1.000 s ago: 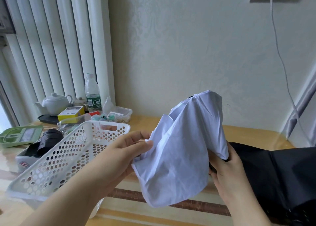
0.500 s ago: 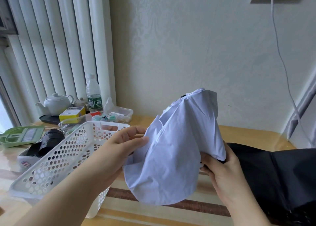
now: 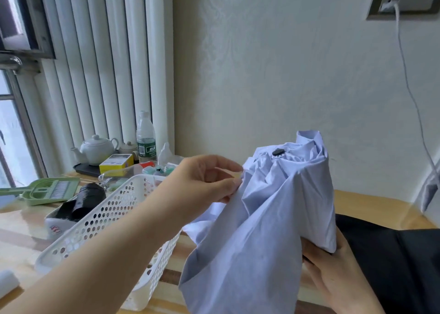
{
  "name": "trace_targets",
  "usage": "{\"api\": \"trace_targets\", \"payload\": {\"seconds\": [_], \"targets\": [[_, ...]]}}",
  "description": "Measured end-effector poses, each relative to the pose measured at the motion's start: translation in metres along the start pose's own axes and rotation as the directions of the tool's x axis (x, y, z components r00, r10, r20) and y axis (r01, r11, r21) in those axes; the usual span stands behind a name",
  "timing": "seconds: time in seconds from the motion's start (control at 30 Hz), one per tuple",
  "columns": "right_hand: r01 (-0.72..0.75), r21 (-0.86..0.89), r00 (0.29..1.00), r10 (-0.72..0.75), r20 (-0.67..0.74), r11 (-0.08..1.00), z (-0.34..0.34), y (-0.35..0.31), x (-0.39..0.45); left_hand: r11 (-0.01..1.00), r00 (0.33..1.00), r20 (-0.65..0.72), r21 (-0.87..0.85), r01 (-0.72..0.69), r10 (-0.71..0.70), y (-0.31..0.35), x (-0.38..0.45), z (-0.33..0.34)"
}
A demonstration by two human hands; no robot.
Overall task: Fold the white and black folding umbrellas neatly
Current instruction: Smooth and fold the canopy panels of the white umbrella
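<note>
Two hands: I see both on the white umbrella (image 3: 273, 218), held upright above the table (image 3: 21, 221) at centre frame.
Left hand (image 3: 202, 182): fingers and thumb curled, pinching a fold of the canopy's edge at its 9 o'clock side.
Right hand (image 3: 333, 273): at the umbrella's 4 o'clock, fingers wrapped under the hanging cloth; what they grip inside I cannot tell.
White umbrella: cloth bunched in loose folds, black cap (image 3: 278, 152) at the top, lower hem hanging free toward 6 o'clock.
Black umbrella (image 3: 392, 266): lying on the table at 4 o'clock, just behind my right hand.
White basket (image 3: 107, 218): at 8 o'clock under my left forearm, its near corner close to the hanging hem.
Table edge: clutter at 10 o'clock, namely teapot (image 3: 96, 148), water bottle (image 3: 145, 137), yellow box (image 3: 116, 162), green dustpan (image 3: 45, 190).
Open room: bare wall (image 3: 273, 63) from 12 to 2 o'clock, with a white cable (image 3: 414, 99) hanging at 2 o'clock.
</note>
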State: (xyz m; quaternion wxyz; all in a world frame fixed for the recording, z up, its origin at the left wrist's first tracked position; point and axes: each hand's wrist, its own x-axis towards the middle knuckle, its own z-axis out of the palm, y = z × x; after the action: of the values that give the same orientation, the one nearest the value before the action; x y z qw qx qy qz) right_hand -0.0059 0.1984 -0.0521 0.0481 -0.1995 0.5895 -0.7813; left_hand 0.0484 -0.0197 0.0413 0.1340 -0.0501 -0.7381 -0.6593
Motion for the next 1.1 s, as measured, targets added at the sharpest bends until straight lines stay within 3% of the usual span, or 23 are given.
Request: {"api": "trace_targets", "payload": {"seconds": [0.13, 0.3, 0.43, 0.6, 0.7, 0.8, 0.93, 1.1], "targets": [[0.03, -0.157, 0.999, -0.025, 0.034, 0.987, 0.001, 0.005, 0.0, 0.998, 0.997, -0.048, 0.0, -0.061, 0.061, 0.0, 0.001, 0.003], [0.082, -0.288, 0.997, -0.074, 0.036, 0.954, 0.011, 0.005, 0.001, 0.923, 0.945, -0.177, 0.323, -0.209, 0.276, 0.001, 0.012, 0.003], [0.11, -0.281, 0.994, -0.112, 0.01, 0.953, 0.011, 0.004, -0.002, 0.874, 0.932, -0.217, 0.458, -0.165, 0.289, 0.001, 0.019, 0.002], [0.118, -0.25, 0.993, -0.12, 0.008, 0.961, 0.005, 0.008, 0.0, 0.863, 0.924, -0.213, 0.469, -0.187, 0.316, -0.002, 0.01, 0.0], [0.114, -0.23, 0.993, -0.114, 0.013, 0.967, 0.005, 0.008, -0.001, 0.851, 0.911, -0.087, 0.401, -0.339, 0.404, 0.007, -0.006, -0.002], [0.107, -0.194, 0.994, -0.108, 0.006, 0.975, 0.005, 0.01, -0.001, 0.781, 0.923, 0.129, 0.5, -0.375, 0.361, 0.011, -0.015, 0.003], [0.123, -0.15, 0.992, -0.124, 0.0, 0.981, 0.006, 0.013, 0.0, 0.693, 0.935, 0.077, 0.65, -0.311, 0.347, 0.006, -0.014, 0.012], [0.102, 0.043, 0.995, -0.101, -0.009, 0.994, 0.007, 0.014, 0.001, 0.736, 0.952, 0.081, 0.615, -0.282, 0.297, -0.002, -0.023, 0.017]]}}
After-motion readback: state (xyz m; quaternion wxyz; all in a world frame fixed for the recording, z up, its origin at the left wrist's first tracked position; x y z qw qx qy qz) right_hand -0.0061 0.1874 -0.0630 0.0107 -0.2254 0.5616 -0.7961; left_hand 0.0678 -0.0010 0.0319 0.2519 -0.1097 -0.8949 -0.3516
